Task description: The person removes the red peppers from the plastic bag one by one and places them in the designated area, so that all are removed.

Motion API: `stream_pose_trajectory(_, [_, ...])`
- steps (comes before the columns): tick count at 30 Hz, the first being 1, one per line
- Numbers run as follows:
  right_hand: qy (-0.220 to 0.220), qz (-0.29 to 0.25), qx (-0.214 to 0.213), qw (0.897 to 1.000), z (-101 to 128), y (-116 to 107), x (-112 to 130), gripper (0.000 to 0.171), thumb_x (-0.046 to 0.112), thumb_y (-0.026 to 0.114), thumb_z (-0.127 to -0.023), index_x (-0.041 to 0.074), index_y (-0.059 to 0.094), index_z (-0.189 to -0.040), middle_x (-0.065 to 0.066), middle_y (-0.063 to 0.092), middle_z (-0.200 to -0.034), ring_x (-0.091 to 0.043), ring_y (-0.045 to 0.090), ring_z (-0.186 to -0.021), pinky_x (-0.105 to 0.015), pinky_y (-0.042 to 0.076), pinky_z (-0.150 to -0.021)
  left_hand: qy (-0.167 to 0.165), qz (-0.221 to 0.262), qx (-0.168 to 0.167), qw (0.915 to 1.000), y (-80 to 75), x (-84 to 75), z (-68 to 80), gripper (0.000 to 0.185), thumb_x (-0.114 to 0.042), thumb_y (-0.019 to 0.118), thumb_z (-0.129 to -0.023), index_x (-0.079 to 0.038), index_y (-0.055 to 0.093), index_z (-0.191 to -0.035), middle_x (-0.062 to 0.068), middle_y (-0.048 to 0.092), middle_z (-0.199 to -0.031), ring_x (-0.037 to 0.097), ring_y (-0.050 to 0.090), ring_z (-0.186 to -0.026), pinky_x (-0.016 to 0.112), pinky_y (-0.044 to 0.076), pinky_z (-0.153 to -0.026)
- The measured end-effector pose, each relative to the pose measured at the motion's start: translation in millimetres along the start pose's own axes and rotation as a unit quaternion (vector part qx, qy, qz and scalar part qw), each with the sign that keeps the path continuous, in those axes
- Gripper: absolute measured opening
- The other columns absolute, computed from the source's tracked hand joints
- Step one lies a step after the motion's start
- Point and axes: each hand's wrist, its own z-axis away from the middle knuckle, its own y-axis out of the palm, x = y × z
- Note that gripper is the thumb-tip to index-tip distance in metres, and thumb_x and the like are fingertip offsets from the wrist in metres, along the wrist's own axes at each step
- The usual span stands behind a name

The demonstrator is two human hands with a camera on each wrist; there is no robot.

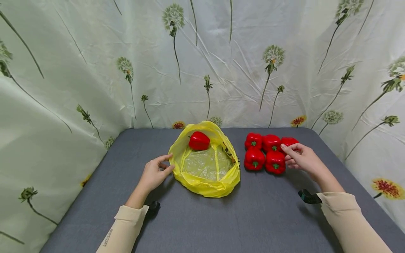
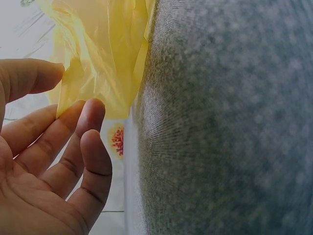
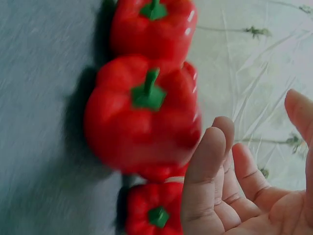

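Thin crinkled yellow plastic bag [image 1: 205,177], glossy smooth red peppers [image 1: 264,161], matt grey woven cloth tabletop [image 1: 221,225].

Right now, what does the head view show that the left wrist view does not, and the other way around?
Only the head view shows the red plastic pepper lying inside the bag, the five red peppers grouped on the table, and the right hand open beside them. Only the left wrist view shows close up how the thumb and fingertips pinch the thin film. Both show the left hand at the rim of the crumpled yellow plastic bag and the grey fabric-covered table.
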Motion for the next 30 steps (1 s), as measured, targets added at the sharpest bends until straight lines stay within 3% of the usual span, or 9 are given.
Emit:
stream_pose_trajectory(12, [-0.043, -0.013, 0.027, 0.999, -9.3, 32.1, 47.3, 0.053, 0.044, 0.063, -0.108, 0.000, 0.050, -0.133, -0.006, 0.070, -0.099, -0.013, 0.072, -0.084, -0.028, 0.062, -0.080, 0.005, 0.008, -0.004, 1.0000, -1.3, -1.1, 0.0, 0.051, -0.015, 0.077, -0.099, -0.006, 0.065, -0.148, 0.021, 0.071, -0.139, 0.033, 0.077, -0.104, 0.035, 0.056, -0.076])
stream_pose_trajectory(20, [-0.057, -0.003, 0.053, 0.997, -20.8, 61.2, 85.7, 0.057, 0.046, 0.064, -0.107, 0.002, 0.053, -0.140, -0.020, 0.072, -0.119, -0.022, 0.075, -0.095, -0.036, 0.064, -0.087, 0.012, 0.006, -0.009, 0.9999, -1.3, -0.1, -0.6, 0.050, -0.016, 0.076, -0.100, -0.006, 0.065, -0.147, 0.020, 0.072, -0.138, 0.033, 0.078, -0.103, 0.035, 0.056, -0.076])
stream_pose_trajectory(27, [-0.064, 0.002, 0.088, 0.994, -34.7, 88.8, 116.0, 0.055, 0.044, 0.065, -0.107, 0.003, 0.055, -0.142, -0.020, 0.072, -0.120, -0.019, 0.076, -0.095, -0.038, 0.063, -0.090, 0.018, 0.004, -0.013, 0.9998, -0.6, 1.2, -1.2, 0.049, -0.016, 0.077, -0.100, -0.006, 0.066, -0.146, 0.020, 0.073, -0.137, 0.033, 0.078, -0.102, 0.035, 0.056, -0.076])
stream_pose_trajectory(30, [-0.063, 0.005, 0.104, 0.993, -41.0, 100.7, 126.2, 0.054, 0.044, 0.064, -0.108, 0.005, 0.055, -0.144, -0.023, 0.070, -0.124, -0.027, 0.076, -0.103, -0.037, 0.063, -0.090, 0.016, 0.004, -0.013, 0.9998, -0.2, 1.7, -1.6, 0.049, -0.017, 0.077, -0.100, -0.006, 0.066, -0.146, 0.020, 0.073, -0.137, 0.032, 0.078, -0.101, 0.036, 0.057, -0.077])
